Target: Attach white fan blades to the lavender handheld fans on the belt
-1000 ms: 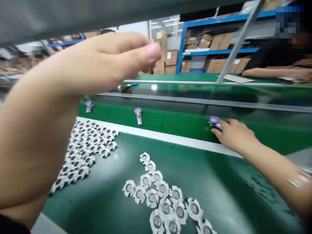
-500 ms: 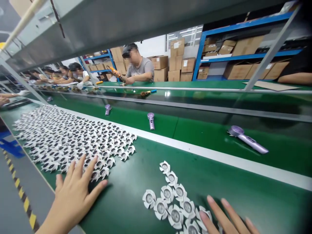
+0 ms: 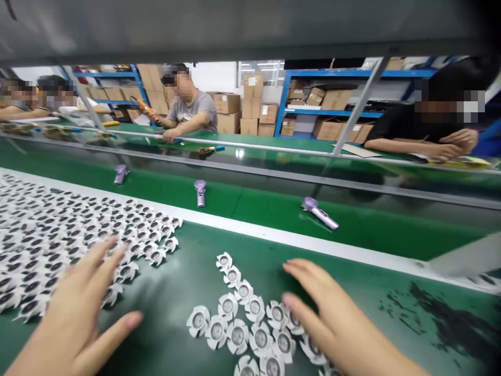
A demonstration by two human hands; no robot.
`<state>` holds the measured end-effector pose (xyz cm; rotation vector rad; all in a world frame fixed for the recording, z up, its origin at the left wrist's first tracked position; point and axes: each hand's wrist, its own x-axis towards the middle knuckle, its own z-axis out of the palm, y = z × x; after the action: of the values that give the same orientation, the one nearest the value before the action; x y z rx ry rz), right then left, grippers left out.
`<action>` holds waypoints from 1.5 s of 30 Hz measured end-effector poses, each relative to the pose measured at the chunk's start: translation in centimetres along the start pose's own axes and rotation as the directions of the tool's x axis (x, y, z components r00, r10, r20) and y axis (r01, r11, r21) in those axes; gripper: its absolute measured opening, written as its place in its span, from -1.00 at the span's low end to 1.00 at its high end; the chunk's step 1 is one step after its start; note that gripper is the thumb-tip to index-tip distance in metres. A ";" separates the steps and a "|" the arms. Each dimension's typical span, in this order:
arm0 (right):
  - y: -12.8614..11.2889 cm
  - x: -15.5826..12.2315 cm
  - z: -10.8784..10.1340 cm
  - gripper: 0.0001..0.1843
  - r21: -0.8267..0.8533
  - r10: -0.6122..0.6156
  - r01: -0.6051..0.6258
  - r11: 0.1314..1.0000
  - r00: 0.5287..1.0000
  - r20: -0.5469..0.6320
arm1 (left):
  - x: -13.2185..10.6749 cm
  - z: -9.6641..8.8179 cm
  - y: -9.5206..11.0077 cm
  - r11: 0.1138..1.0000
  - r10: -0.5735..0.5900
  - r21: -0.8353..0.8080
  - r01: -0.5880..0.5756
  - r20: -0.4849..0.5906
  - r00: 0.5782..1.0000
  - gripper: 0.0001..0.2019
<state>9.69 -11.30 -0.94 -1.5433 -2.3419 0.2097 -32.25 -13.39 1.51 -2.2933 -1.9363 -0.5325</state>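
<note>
My left hand [image 3: 80, 303] hovers with fingers spread over the near right edge of a large field of white fan blades [image 3: 90, 224] laid out close together on the green table [image 3: 164, 292]. My right hand [image 3: 321, 303] is at the right side of a smaller group of white fan blades [image 3: 238, 334], thumb and fingers apart, its thumb over the outermost blades. Whether it touches them I cannot tell. Neither hand holds anything. Each blade has a round grey hub facing up. Part of the small group is hidden under the right hand and forearm.
Beyond a white strip [image 3: 266, 230], purple handheld fans [image 3: 319, 213] lie spaced along the green conveyor belt [image 3: 371, 230]. Small black pieces [image 3: 450, 318] lie scattered at right. A metal post [image 3: 469, 256] stands near them. People [image 3: 191, 109] work across the line, and a shelf [image 3: 235, 31] hangs overhead.
The view has turned right, bringing the black pieces and another person into sight. My right hand has come further into view beside the small group; my left hand stays spread near the large field.
</note>
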 end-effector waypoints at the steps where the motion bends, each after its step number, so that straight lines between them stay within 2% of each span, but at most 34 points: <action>1: 0.2 1.7 -0.4 -0.62 0.025 0.045 -0.044 0.999 0.999 -0.026 | 1.0 0.2 2.1 0.995 0.042 -0.096 -0.037 0.055 0.998 -0.28; 3: 0.8 5.4 -0.5 -0.72 0.017 0.049 -0.048 0.999 0.998 -0.035 | 3.5 1.1 6.0 0.978 0.125 -0.193 -0.085 0.205 0.971 -0.44; 5: 1.3 8.6 0.2 -0.76 -0.007 0.012 -0.012 1.000 1.000 -0.012 | 6.3 2.2 9.1 0.942 0.230 -0.315 -0.120 0.341 0.911 -0.53; 6: 1.4 9.8 0.7 -0.76 -0.025 -0.005 0.005 1.000 1.000 0.001 | 7.4 2.7 10.1 0.926 0.279 -0.347 -0.146 0.372 0.885 -0.54; 8: 1.4 11.2 1.5 -0.73 -0.071 -0.032 0.034 0.997 0.999 0.024 | 8.9 3.8 11.4 0.917 0.327 -0.348 -0.193 0.383 0.864 -0.56; 11: 1.1 11.6 1.8 -0.71 -0.149 -0.076 0.087 0.985 0.994 0.083 | 9.0 5.2 12.5 0.925 0.322 -0.316 -0.211 0.359 0.876 -0.59; 15: 0.6 12.1 1.2 -0.84 -0.215 -0.124 0.166 0.962 0.973 0.195 | 7.7 6.2 14.4 0.930 0.294 -0.318 -0.181 0.352 0.889 -0.59; 18: 0.3 12.9 0.7 -0.89 -0.195 -0.113 0.158 0.968 0.969 0.222 | 7.5 6.4 15.8 0.932 0.269 -0.333 -0.144 0.365 0.891 -0.57; 22: 0.2 12.3 -0.1 -0.86 -0.057 -0.049 0.059 0.997 0.986 0.162 | 8.8 5.7 15.9 0.904 0.300 -0.414 -0.111 0.426 0.854 -0.52; 25: -0.2 10.3 -0.7 -0.82 0.132 0.005 -0.021 0.991 0.993 0.118 | 10.1 5.1 14.9 0.866 0.351 -0.494 -0.080 0.486 0.801 -0.46; 27: -0.8 8.7 -0.8 -0.82 0.272 0.031 -0.068 0.960 0.990 0.136 | 10.8 5.0 14.4 0.838 0.381 -0.542 -0.064 0.496 0.780 -0.52; 29: -1.5 7.4 -0.5 -0.82 0.397 0.036 -0.112 0.911 0.980 0.195 | 11.2 5.1 14.4 0.810 0.392 -0.584 -0.046 0.483 0.783 -0.59; 33: -2.0 6.2 0.7 -0.82 0.559 0.036 -0.193 0.807 0.959 0.280 | 11.1 6.0 14.8 0.744 0.350 -0.667 0.045 0.446 0.824 -0.68; 36: -2.0 6.3 1.5 -0.82 0.637 0.069 -0.263 0.724 0.947 0.313 | 10.5 7.2 14.9 0.642 0.300 -0.742 0.193 0.475 0.827 -0.70; 39: -2.1 6.7 1.9 -0.84 0.780 0.132 -0.361 0.511 0.930 0.344 | 9.9 8.2 14.9 0.481 0.290 -0.809 0.338 0.511 0.809 -0.69; 41: -2.4 6.7 1.9 -0.84 0.851 0.172 -0.350 0.391 0.936 0.306 | 9.8 8.5 14.8 0.351 0.281 -0.838 0.417 0.519 0.807 -0.70; 43: -2.8 6.6 1.8 -0.84 0.864 0.195 -0.286 0.413 0.955 0.223 | 9.8 8.5 14.8 0.182 0.267 -0.846 0.500 0.532 0.803 -0.71; 45: -3.0 6.4 1.6 -0.86 0.830 0.202 -0.226 0.510 0.969 0.140 | 9.9 8.3 14.8 0.016 0.264 -0.828 0.560 0.544 0.796 -0.73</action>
<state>4.20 -6.60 -0.30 -1.2550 -1.5654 1.2357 -14.90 -4.53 -0.82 -3.2654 -2.5571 -2.1873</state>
